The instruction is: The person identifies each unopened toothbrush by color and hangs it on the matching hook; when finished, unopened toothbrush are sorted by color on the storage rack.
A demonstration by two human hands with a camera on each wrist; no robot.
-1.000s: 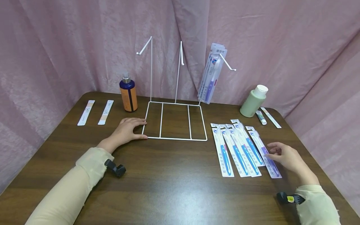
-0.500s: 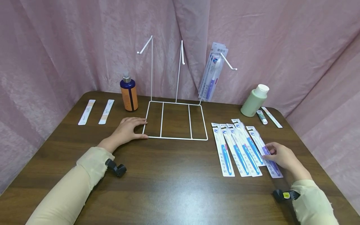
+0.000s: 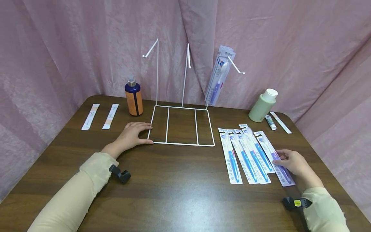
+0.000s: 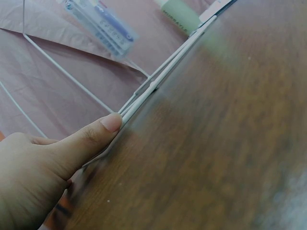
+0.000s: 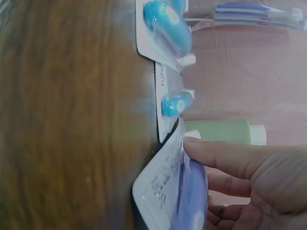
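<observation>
My left hand point(image 3: 131, 134) rests at the front left corner of a white wire display rack point(image 3: 182, 144), thumb and fingertips touching its wires. In the left wrist view the thumb point(image 4: 91, 139) lies straight against the corner. On the right, my right hand point(image 3: 294, 162) pinches the edge of a purple packaged toothbrush point(image 3: 275, 158), thumb on top. The right wrist view shows this pack point(image 5: 160, 184) tilted, one long edge raised; my curled fingers are partly hidden behind it. Several blue packaged toothbrushes point(image 3: 233, 161) lie fanned beside it.
Purple toothbrush packs point(image 3: 218, 80) hang on the rack's right hook; the left hook point(image 3: 150, 48) and middle hook point(image 3: 189, 58) are bare. An orange-and-blue bottle point(image 3: 134, 100), two paper sachets point(image 3: 90, 116), a green bottle point(image 3: 261, 108), a small tube point(image 3: 271, 122) and a white strip point(image 3: 280, 122) stand or lie around.
My right hand has moved left onto the purple toothbrush pack and taken hold of its edge. The pack has shifted slightly and its edge is raised. My left hand stays at the rack.
</observation>
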